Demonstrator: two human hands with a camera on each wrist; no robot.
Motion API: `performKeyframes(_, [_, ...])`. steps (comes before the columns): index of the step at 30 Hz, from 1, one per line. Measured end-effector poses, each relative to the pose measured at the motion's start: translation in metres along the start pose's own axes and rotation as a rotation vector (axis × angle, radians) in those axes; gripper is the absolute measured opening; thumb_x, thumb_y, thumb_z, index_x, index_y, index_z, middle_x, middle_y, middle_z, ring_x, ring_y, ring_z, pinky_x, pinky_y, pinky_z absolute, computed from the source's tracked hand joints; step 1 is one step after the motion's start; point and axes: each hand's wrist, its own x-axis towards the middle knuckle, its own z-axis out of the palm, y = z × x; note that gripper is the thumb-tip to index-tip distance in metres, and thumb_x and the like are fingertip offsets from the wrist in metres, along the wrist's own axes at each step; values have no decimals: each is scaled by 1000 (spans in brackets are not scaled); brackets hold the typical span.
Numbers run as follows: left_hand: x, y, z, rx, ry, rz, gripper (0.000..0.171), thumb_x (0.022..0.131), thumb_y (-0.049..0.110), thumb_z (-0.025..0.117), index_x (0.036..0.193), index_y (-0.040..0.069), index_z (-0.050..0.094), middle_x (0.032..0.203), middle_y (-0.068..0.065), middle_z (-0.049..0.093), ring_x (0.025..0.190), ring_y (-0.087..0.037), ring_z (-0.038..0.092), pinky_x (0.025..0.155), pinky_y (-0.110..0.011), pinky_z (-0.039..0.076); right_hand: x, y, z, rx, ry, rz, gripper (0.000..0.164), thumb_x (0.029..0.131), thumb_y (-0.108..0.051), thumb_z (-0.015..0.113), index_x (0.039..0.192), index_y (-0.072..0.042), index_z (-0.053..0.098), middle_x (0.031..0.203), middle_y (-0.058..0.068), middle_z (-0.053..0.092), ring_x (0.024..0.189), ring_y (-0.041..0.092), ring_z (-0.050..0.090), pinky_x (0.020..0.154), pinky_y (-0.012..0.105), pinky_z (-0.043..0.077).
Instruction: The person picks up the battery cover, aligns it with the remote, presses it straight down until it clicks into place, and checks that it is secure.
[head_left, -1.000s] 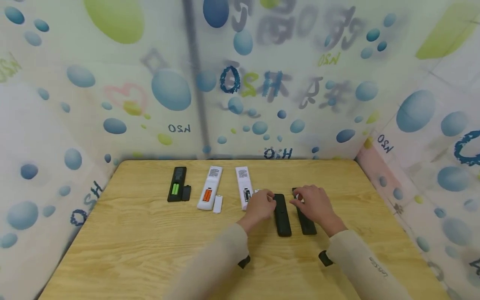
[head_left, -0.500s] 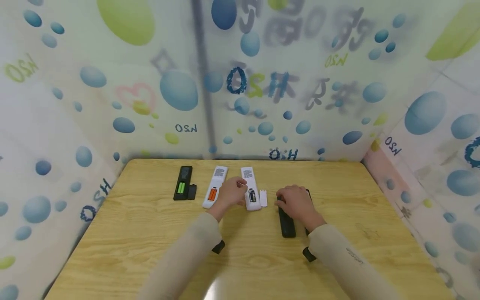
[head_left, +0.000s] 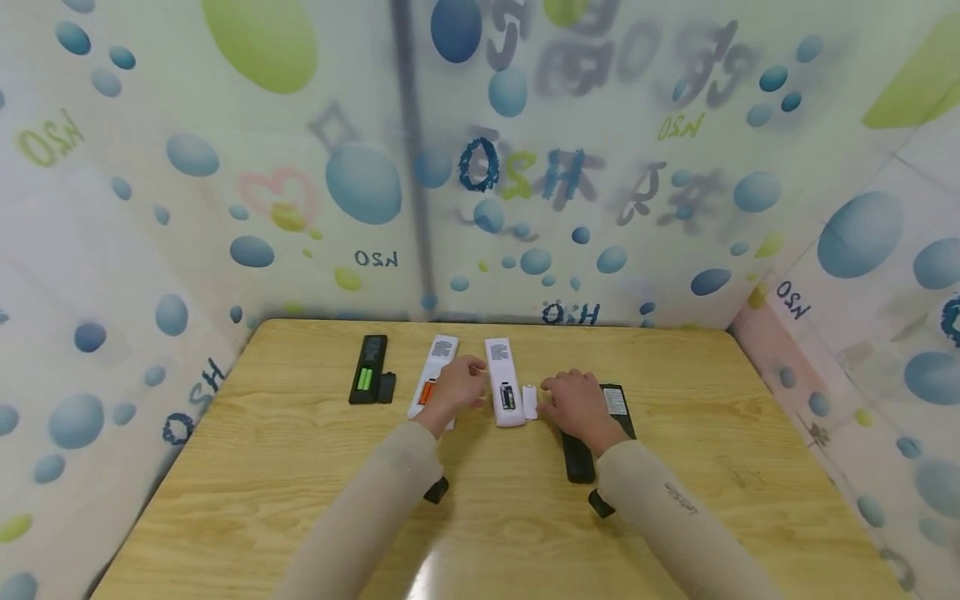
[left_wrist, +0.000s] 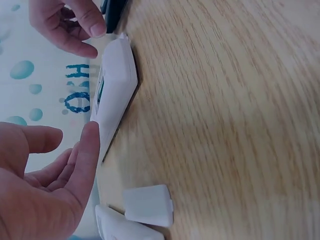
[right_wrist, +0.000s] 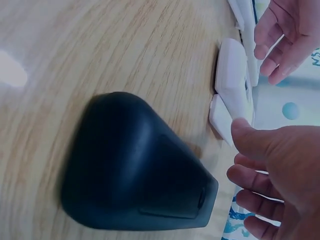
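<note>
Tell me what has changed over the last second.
The left hand has moved left, from beside the inner black remote to the white remotes. The right hand also went left, from the outer black remote to near the right white cover. Neither visibly holds anything now. The remotes seem to lie as before.

The left sleeve (head_left: 367, 505) and right sleeve (head_left: 678, 527) are beige, the right bearing small dark lettering (head_left: 681, 498). A black piece (head_left: 437, 490) shows at each sleeve's end; left hand (head_left: 459, 387) and right hand (head_left: 577, 403) are bare.
</note>
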Motion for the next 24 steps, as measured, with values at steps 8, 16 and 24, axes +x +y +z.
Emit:
performKeyframes(8, [13,-1,6,128,54,-13,37,96,17,52,130,4,58,119,-10,65,71,-18,71,70,-25,55,12,2,9,-21,-41,29,45,88,-43,70,124,-18,66,122,6,66,116,28,55,105,51,40])
performKeyframes(16, [24,2,14,241,31,-26,37,96,30,57,119,1,61,114,-15,66,73,-17,64,67,-27,49,20,1,11,-59,-72,21,48,88,-47,68,127,-20,65,123,5,66,116,28,54,104,51,40])
performKeyframes(24, [34,6,30,365,102,-71,33,92,35,62,103,5,65,90,-8,65,77,-21,58,63,-30,44,24,-1,12,-49,-106,6,47,89,-44,69,128,-19,65,121,5,66,111,26,53,105,51,40])
